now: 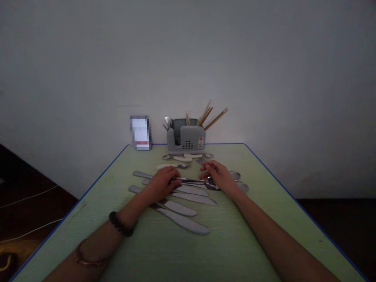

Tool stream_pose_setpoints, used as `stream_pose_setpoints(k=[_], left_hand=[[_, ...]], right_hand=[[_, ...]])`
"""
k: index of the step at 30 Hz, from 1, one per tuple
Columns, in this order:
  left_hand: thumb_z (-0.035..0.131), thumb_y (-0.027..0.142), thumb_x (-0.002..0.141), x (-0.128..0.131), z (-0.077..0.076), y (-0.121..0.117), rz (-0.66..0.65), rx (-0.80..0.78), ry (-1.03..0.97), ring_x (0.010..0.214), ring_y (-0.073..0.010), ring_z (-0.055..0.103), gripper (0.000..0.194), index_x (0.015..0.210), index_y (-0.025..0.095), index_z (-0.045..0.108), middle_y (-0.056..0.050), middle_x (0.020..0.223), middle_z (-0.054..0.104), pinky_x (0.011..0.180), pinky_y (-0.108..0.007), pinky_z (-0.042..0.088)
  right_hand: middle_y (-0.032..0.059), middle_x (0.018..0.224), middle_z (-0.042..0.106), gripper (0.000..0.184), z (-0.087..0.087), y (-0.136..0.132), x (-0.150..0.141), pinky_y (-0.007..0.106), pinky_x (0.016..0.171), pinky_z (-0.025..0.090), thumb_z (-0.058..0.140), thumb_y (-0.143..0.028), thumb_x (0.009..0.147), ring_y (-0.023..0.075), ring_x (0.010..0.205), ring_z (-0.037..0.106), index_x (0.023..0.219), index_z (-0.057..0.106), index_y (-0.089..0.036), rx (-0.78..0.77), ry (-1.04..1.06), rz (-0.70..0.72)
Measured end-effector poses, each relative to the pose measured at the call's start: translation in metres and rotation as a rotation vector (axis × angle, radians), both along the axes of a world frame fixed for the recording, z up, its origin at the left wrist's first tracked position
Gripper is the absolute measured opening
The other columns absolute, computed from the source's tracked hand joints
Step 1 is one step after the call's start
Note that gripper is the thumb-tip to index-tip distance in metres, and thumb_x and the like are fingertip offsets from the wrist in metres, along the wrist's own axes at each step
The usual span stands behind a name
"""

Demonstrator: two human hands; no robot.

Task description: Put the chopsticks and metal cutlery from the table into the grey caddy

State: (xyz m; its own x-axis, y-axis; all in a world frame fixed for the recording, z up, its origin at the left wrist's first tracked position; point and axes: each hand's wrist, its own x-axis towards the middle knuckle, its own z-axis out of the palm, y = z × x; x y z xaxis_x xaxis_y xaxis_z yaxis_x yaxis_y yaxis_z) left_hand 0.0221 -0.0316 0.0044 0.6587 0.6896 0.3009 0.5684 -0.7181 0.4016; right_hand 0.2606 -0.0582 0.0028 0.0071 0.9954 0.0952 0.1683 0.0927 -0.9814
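Note:
On the green table (pixel 235 243) lie several grey-handled knives (pixel 182 220) in a fan. My left hand (pixel 163 183) rests over their handles, fingers curled onto a thin metal utensil (pixel 189 180). My right hand (pixel 219 176) lies at the other end of that utensil, fingers curled over a spoon bowl. Which hand carries its weight I cannot tell. Spoons (pixel 241 184) lie just right of my right hand. White-handled forks (pixel 176 166) lie beyond my hands.
A grey cutlery holder (pixel 186 141) with chopsticks (pixel 212 117) stands at the table's far edge against the wall. A small card (pixel 140 133) stands left of it. Cables run on the dark floor at left. The table has blue edges.

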Motion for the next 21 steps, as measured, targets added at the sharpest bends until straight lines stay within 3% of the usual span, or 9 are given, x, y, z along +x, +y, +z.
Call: stream_pose_setpoints(k=[5,10,16,21], left_hand=[[0.047,0.033,0.089,-0.001,-0.001,-0.001,0.176,-0.028,-0.082,0.076,-0.0174,0.055,0.017,0.087,0.019,0.057,-0.003,0.086,0.059,0.072,-0.031,0.044],[0.048,0.031,0.087,-0.004,-0.004,0.003,0.295,0.045,-0.118,0.082,-0.0194,0.056,0.016,0.088,0.018,0.058,-0.004,0.089,0.06,0.079,-0.034,0.045],[0.05,0.032,0.088,-0.003,-0.007,0.004,0.224,0.055,-0.063,0.094,-0.0224,0.055,0.023,0.103,0.019,0.06,-0.007,0.1,0.063,0.086,-0.038,0.044],[0.054,0.036,0.085,-0.001,-0.005,0.0,0.121,0.087,-0.039,0.096,-0.0221,0.054,0.025,0.104,0.022,0.062,-0.006,0.102,0.061,0.086,-0.037,0.044]], right_hand=[[0.0033,0.085,0.066,0.023,0.0,0.002,-0.002,0.028,0.067,0.053,0.048,-0.041,0.085,0.0127,0.067,0.066,0.086,0.055,-0.019,0.038,-0.035,-0.035],[0.0053,0.09,0.065,0.02,0.004,-0.005,-0.005,0.032,0.077,0.05,0.052,-0.035,0.084,0.0156,0.08,0.063,0.095,0.057,-0.018,0.145,-0.329,-0.052],[0.0093,0.114,0.057,0.037,0.005,-0.019,-0.013,0.036,0.096,0.04,0.063,-0.032,0.078,0.0208,0.109,0.051,0.112,0.056,-0.018,0.341,-0.708,0.153],[0.0108,0.114,0.055,0.031,0.003,-0.015,-0.01,0.041,0.095,0.039,0.059,-0.025,0.081,0.0235,0.107,0.05,0.111,0.057,-0.018,0.384,-0.886,0.018]])
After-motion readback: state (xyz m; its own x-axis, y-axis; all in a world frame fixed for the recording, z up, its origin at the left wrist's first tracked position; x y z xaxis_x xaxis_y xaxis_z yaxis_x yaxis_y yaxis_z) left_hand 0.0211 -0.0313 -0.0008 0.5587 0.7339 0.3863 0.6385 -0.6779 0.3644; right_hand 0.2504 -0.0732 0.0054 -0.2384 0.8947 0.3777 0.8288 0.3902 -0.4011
